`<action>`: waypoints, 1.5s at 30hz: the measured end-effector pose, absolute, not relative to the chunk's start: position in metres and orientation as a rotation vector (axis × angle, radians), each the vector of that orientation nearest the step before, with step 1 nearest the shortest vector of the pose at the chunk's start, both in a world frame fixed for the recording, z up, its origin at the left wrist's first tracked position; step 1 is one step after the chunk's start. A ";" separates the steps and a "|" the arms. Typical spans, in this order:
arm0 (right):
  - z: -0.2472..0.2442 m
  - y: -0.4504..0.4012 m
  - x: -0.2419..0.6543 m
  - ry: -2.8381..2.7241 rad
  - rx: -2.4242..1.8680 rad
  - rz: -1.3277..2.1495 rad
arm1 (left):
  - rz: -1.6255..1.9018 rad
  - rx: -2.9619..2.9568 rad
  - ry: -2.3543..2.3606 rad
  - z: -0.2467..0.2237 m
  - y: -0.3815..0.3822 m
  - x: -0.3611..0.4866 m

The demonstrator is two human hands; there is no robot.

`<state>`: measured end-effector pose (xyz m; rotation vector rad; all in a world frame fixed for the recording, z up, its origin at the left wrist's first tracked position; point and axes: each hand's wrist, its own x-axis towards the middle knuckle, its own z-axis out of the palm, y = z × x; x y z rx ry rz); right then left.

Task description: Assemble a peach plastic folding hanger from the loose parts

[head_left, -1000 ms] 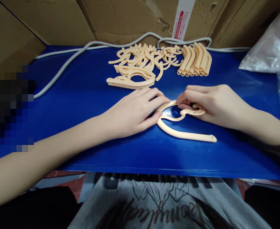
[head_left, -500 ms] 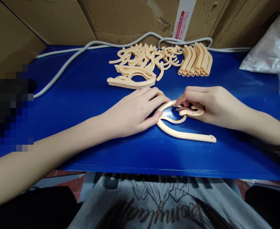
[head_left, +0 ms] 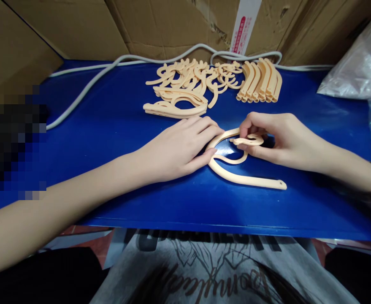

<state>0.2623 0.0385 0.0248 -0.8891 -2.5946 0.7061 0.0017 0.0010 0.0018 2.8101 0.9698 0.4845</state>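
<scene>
Here the left hand [head_left: 185,145], part-curled, holds a curved frame [head_left: 247,180] — the right hand [head_left: 278,131] pinches a hook [head_left: 253,140] between fingertips.

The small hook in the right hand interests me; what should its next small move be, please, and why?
Probably ease the small hook toward the curved frame: the right hand pinches it over the frame's opening in this view, while the left hand holds the frame's bend. The fingers hide whether hook and frame touch.
</scene>
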 end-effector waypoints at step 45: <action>0.025 0.039 0.277 -2.771 -0.765 -0.163 | 0.587 2.864 0.846 -0.008 0.003 -0.001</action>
